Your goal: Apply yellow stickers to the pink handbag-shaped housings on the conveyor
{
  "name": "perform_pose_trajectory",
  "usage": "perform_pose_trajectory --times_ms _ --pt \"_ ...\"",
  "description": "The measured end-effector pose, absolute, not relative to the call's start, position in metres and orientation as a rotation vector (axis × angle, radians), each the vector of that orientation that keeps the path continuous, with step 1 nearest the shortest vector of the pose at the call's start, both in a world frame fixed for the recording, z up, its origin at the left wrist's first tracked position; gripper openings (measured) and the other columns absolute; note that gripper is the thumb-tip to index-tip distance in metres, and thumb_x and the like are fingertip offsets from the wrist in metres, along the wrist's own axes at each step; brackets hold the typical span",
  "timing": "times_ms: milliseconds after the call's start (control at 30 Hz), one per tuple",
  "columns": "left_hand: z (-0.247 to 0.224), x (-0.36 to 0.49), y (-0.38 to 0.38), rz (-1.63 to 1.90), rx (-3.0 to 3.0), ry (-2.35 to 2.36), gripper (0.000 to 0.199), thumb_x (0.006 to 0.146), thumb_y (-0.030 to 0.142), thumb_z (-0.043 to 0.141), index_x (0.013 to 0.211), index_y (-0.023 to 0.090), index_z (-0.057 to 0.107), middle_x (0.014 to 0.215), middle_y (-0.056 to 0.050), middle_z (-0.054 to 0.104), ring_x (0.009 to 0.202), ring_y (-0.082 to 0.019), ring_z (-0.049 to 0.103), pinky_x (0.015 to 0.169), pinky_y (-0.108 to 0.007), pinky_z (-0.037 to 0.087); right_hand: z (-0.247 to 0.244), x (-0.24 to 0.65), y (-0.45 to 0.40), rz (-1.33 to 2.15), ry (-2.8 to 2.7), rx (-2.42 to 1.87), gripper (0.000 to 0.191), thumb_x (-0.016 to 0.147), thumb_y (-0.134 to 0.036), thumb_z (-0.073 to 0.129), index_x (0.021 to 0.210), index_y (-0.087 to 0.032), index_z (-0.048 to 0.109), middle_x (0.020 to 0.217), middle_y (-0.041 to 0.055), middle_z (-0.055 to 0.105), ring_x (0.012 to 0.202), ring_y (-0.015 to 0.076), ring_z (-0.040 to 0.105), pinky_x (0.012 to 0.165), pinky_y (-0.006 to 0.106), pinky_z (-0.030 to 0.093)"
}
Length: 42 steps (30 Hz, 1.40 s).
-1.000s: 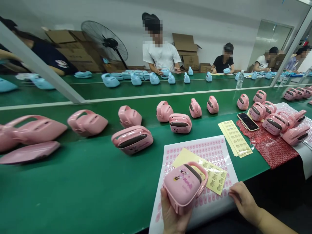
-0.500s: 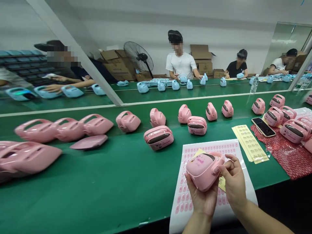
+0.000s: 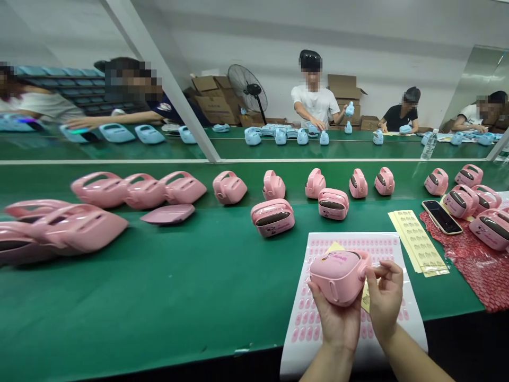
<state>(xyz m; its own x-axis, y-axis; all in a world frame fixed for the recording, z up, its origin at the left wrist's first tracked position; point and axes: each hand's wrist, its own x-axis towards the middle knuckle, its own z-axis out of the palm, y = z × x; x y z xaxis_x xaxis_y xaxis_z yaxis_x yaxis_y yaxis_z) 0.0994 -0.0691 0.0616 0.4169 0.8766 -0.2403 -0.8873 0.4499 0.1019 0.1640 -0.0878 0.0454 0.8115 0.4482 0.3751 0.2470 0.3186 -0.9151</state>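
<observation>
My left hand [image 3: 338,321] holds a pink handled case [image 3: 338,278] from below, its printed face tilted upward. The fingers of my right hand [image 3: 385,297] are bent together at the round joint of the handle, on the case's right side. Whether they pinch anything small there is hidden. Beneath both hands lies a white sheet [image 3: 304,318] with rows of small pink oval stickers. A yellow paper [image 3: 365,300] shows partly behind the case.
More pink cases [image 3: 273,217] stand across the green table [image 3: 159,297]. To the right are yellow sticker strips [image 3: 419,241], a phone [image 3: 442,216] and red wrap [image 3: 473,265]. Several people sit beyond with blue cases [image 3: 253,136]; a bottle [image 3: 429,144] stands there.
The view has shifted left. The held case is turned slightly, showing more of its near side, and my right fingers remain at the joint. A person opposite has lifted a blue case.
</observation>
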Motion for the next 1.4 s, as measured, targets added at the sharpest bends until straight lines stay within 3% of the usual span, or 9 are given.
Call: perform_pose_trajectory --times_ms 133,233,400,533,700,800,933,1233,1400 --pt "0.055 0.099 -0.069 1.084 -0.055 0.250 0.046 0.085 0.053 0.040 0.109 0.022 0.063 0.101 -0.012 0.069 0.093 -0.026 0.064 0.083 -0.039 0.050 0.034 0.175 -0.087 -0.259 -0.974 -1.289 0.020 0.079 -0.021 0.060 0.095 -0.023 0.047 0.074 -0.0021 0.058 0.064 0.0134 0.058 0.064 0.031 0.049" --pt "0.054 0.099 -0.068 1.048 -0.052 0.188 0.045 0.084 0.053 0.041 0.106 0.021 0.064 0.102 -0.012 0.069 0.095 -0.026 0.063 0.085 -0.038 0.049 0.039 0.180 -0.090 -0.293 -1.074 -1.366 0.027 0.080 -0.022 0.059 0.104 -0.023 0.046 0.075 -0.0012 0.057 0.064 0.0139 0.055 0.062 0.031 0.048" --pt "0.054 0.093 -0.060 0.992 0.003 0.200 0.043 0.083 0.052 0.046 0.112 0.023 0.061 0.104 -0.011 0.068 0.097 -0.026 0.062 0.087 -0.040 0.047 0.052 0.192 -0.092 0.178 -0.941 -1.582 0.059 0.077 -0.042 0.059 0.126 -0.024 0.032 0.088 0.0012 0.052 0.057 0.0114 0.047 0.060 0.031 0.048" --pt "0.049 0.077 -0.050 0.932 0.270 0.351 0.060 0.071 0.058 0.059 0.123 0.030 0.050 0.106 -0.008 0.067 0.102 -0.029 0.059 0.090 -0.046 0.044 0.061 0.223 -0.088 0.363 -0.850 -1.654 0.061 0.072 -0.047 0.060 0.123 -0.022 0.036 0.104 0.0075 0.050 0.068 0.0145 0.050 0.068 0.035 0.047" --pt "0.038 0.049 -0.038 1.023 1.126 0.476 0.103 0.041 0.044 0.084 0.132 0.033 0.037 0.125 -0.009 0.053 0.114 -0.035 0.049 0.094 -0.045 0.041 0.101 0.241 -0.090 0.739 -0.956 -1.348 0.043 0.071 -0.037 0.062 0.108 -0.023 0.045 0.103 0.0063 0.051 0.074 0.0147 0.054 0.069 0.033 0.046" --pt "0.034 0.038 -0.031 0.896 1.630 0.482 0.100 0.044 0.030 0.084 0.131 0.034 0.035 0.131 -0.009 0.045 0.119 -0.035 0.045 0.098 -0.048 0.037 0.125 0.230 -0.093 0.977 -1.157 -1.187 0.039 0.071 -0.026 0.062 0.107 -0.024 0.047 0.102 0.0045 0.051 0.069 0.0112 0.055 0.069 0.031 0.045" --pt "0.033 0.034 -0.026 0.765 1.949 0.386 0.100 0.052 0.026 0.080 0.134 0.036 0.023 0.135 -0.012 0.039 0.119 -0.035 0.044 0.094 -0.052 0.039 0.132 0.214 -0.094 1.079 -1.325 -1.244 0.043 0.069 -0.014 0.062 0.108 -0.023 0.048 0.102 0.0038 0.052 0.069 0.0097 0.053 0.070 0.031 0.044" --pt "0.031 0.034 -0.026 0.767 1.996 0.372 0.099 0.055 0.025 0.078 0.135 0.034 0.019 0.135 -0.013 0.037 0.119 -0.034 0.045 0.094 -0.049 0.040 0.112 0.209 -0.098 0.905 -1.377 -1.315 0.051 0.067 -0.004 0.058 0.112 -0.025 0.046 0.098 0.0023 0.053 0.076 0.0126 0.054 0.071 0.031 0.045" --pt "0.022 0.036 -0.029 0.869 1.807 0.439 0.098 0.044 0.016 0.081 0.131 0.032 0.036 0.131 -0.013 0.045 0.115 -0.036 0.048 0.094 -0.051 0.039 0.099 0.203 -0.103 0.594 -1.470 -1.284 0.045 0.075 -0.008 0.051 0.115 -0.026 0.042 0.096 0.0037 0.052 0.074 0.0132 0.055 0.065 0.030 0.049"
